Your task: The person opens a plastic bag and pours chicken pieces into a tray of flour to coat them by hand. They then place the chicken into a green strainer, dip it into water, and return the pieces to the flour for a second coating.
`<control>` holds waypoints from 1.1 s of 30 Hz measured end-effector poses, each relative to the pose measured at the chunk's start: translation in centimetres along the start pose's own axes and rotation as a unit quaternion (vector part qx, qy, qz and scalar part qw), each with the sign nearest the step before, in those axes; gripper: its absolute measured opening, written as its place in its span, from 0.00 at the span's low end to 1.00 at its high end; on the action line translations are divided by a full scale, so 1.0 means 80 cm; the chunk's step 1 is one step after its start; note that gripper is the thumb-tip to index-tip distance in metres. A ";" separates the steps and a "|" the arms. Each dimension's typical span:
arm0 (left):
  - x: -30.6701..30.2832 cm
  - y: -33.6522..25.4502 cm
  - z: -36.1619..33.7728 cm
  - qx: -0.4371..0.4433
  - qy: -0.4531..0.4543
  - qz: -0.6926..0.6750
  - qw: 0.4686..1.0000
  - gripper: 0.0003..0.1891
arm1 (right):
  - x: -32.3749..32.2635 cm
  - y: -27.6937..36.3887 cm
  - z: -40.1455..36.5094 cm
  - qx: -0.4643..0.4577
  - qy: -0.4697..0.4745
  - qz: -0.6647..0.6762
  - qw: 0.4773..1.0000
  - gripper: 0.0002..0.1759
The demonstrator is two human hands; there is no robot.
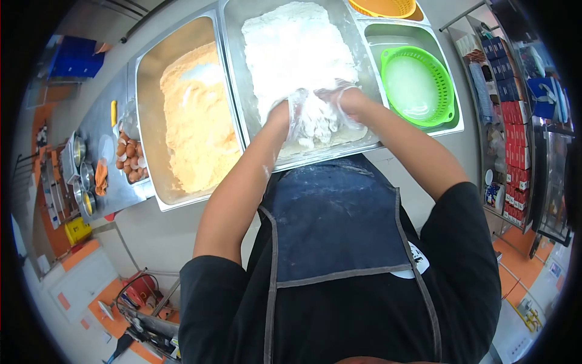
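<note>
Both hands wear clear, flour-dusted plastic gloves and are inside the metal tray of white flour [291, 45], near its front edge. My left hand [296, 108] and my right hand [342, 98] close in from either side around a ragged, flour-coated clump [316, 124]. What lies under the coating cannot be made out. The fingertips are partly covered by flour and crumpled glove. Loose flour fills most of the tray behind the hands, and a thinner layer lies along the front rim.
On the left is a tray of orange-tinted powder [200, 121] with a white patch. Beyond it are brown eggshells [129, 155], a yellow-handled tool [114, 113] and an orange cloth [101, 177]. To the right, a green basket [451, 91] sits in a metal pan; an orange basket [383, 7] is behind.
</note>
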State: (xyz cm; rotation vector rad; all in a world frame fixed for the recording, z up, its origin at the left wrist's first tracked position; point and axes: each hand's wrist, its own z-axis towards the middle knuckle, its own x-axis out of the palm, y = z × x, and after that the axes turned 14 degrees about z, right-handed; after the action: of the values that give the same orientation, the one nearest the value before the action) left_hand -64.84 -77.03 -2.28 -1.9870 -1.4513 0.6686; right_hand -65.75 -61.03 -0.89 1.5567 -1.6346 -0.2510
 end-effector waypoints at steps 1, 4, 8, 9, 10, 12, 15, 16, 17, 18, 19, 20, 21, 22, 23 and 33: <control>-0.005 -0.018 -0.018 -0.005 0.004 0.007 1.000 0.29 | -0.001 0.006 -0.012 -0.095 -0.034 -0.064 0.993 0.21; -0.008 -0.056 -0.070 0.052 -0.087 -0.049 0.994 0.28 | 0.004 0.034 -0.056 -0.189 -0.055 -0.179 0.964 0.14; -0.018 -0.059 -0.072 0.042 -0.024 -0.017 0.999 0.28 | -0.040 0.048 -0.059 -0.156 0.121 -0.292 0.936 0.13; -0.016 -0.046 -0.060 0.067 -0.040 0.014 0.997 0.28 | -0.039 0.044 -0.056 -0.157 0.120 -0.291 0.936 0.13; -0.013 -0.035 -0.050 0.092 -0.056 0.044 0.993 0.27 | -0.031 0.041 -0.052 -0.110 0.080 -0.305 0.943 0.16; 0.001 -0.015 -0.028 0.083 -0.049 0.029 0.995 0.26 | -0.015 0.033 -0.041 -0.014 -0.002 -0.329 0.944 0.22; 0.028 0.012 0.000 0.054 -0.034 -0.024 0.998 0.25 | -0.054 -0.059 0.058 0.054 -0.073 -0.151 0.984 0.24; 0.029 0.015 0.007 0.047 -0.031 -0.042 0.998 0.25 | -0.026 -0.043 0.043 0.051 -0.072 -0.152 0.984 0.24; 0.027 0.017 0.015 0.050 -0.032 -0.040 0.997 0.25 | 0.003 -0.028 0.027 0.060 -0.098 -0.172 0.978 0.23; 0.023 0.016 0.024 0.035 0.005 -0.060 0.998 0.22 | 0.023 -0.014 0.014 0.070 -0.123 -0.193 0.971 0.21; 0.020 0.014 0.026 0.020 0.043 -0.081 0.996 0.20 | 0.000 -0.029 0.043 0.038 -0.038 -0.084 0.995 0.25; 0.014 0.014 0.027 0.020 0.042 -0.081 0.996 0.20 | -0.033 -0.045 0.059 0.038 -0.037 -0.084 0.995 0.25; 0.005 0.012 0.023 0.032 0.019 -0.088 0.995 0.19 | -0.031 -0.033 0.040 -0.041 -0.012 -0.057 0.997 0.24; -0.005 0.012 0.019 0.043 -0.004 -0.094 0.995 0.17 | -0.026 -0.020 0.019 -0.117 0.013 -0.027 0.993 0.23; -0.020 0.013 0.014 0.126 0.018 -0.092 0.988 0.19 | -0.019 -0.003 -0.002 -0.116 0.014 -0.027 0.993 0.23; -0.058 -0.075 -0.112 0.078 -0.034 0.306 0.948 0.28 | -0.005 0.075 -0.096 -0.147 -0.039 -0.418 0.896 0.32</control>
State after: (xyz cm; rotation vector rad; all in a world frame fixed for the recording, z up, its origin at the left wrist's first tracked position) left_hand -63.94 -81.46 8.55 -2.3065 -0.7621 1.0799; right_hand -65.02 -56.45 7.66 1.9299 -0.8254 -0.9752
